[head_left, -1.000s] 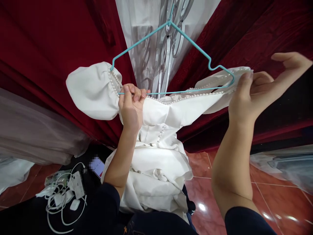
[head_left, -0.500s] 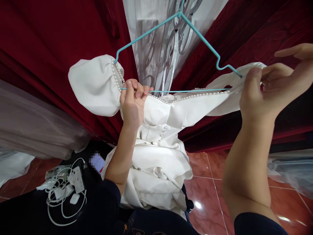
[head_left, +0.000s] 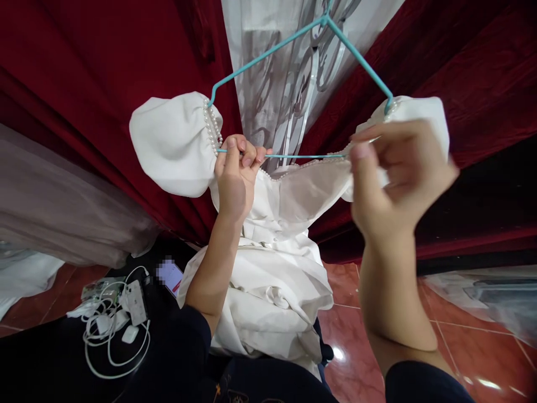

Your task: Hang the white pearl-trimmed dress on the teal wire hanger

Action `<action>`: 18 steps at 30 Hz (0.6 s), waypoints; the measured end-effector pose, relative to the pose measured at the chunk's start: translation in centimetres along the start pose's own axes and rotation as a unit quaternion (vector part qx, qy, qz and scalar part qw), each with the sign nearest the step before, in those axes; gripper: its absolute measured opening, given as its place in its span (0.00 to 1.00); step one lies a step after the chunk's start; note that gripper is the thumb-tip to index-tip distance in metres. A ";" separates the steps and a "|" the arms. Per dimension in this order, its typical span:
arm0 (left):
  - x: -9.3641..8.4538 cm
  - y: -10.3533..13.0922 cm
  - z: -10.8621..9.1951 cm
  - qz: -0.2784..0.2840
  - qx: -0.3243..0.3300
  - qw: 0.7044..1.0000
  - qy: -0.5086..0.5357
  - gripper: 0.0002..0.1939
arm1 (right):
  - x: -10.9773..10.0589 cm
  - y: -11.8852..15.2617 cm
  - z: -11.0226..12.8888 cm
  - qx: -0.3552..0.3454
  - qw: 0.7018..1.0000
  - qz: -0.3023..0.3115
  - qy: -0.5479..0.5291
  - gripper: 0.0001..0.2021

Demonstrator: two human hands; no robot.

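Since before, our right hand (head_left: pixel 398 179) pulled the sleeve (head_left: pixel 415 112) over the hanger (head_left: pixel 356 53), pinching cloth; left hand (head_left: pixel 235 173) grips its bar.

Glossy red tiled floor (head_left: pixel 482 358) with a few items lying on it.

A tangle of white cables and chargers (head_left: pixel 111 327) is seen at lower left on a dark mat (head_left: pixel 50 364), beside a phone (head_left: pixel 170 277). Pale sheer fabric (head_left: pixel 486 296) is spread over the tiles at right.
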State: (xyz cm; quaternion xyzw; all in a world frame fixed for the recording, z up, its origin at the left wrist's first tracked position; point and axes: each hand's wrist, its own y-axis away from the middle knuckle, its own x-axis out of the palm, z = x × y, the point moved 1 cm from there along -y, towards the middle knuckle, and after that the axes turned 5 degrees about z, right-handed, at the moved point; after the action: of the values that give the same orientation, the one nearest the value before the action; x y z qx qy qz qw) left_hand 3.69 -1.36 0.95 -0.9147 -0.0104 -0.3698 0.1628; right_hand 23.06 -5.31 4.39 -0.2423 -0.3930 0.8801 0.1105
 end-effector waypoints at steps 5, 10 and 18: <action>-0.1 0.1 0.3 0.004 0.000 1.000 -0.007 0.17 | 5.4 3.5 -2.6 0.098 0.966 0.201 -0.128 0.21; -0.4 2.5 1.7 0.060 -0.015 0.998 -0.032 0.20 | 7.8 3.8 -4.3 0.098 0.979 0.016 -0.178 0.14; -0.6 7.3 0.7 -0.048 0.213 0.943 -0.252 0.03 | 9.2 3.7 -3.6 0.120 0.980 -0.025 -0.157 0.17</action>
State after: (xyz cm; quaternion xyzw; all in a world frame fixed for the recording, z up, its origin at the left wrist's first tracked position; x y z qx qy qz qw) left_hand 4.70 -8.01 -2.05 -0.9205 -0.1737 -0.1233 0.3277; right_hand 16.98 -1.97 -3.59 -0.0764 -0.3024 0.9451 0.0974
